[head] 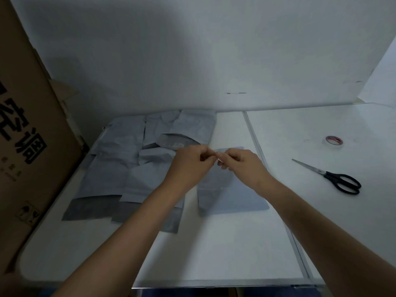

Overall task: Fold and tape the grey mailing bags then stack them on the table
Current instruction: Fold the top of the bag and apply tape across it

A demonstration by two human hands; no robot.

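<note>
White table held a spread of grey bags; above a folded bag, the left hand and right hand pinched a small tape piece between them.

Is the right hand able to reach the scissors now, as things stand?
Probably yes. The scissors lie in the open on the white table, on that hand's side, nothing between. But the right hand pinches a small piece, likely tape, together with the left hand.

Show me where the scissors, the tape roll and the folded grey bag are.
scissors [342, 182]: head view, on the black handles.
tape roll [333, 142]: head view, on its white side wall.
folded grey bag [240, 196]: head view, on its flat bare middle.
</note>
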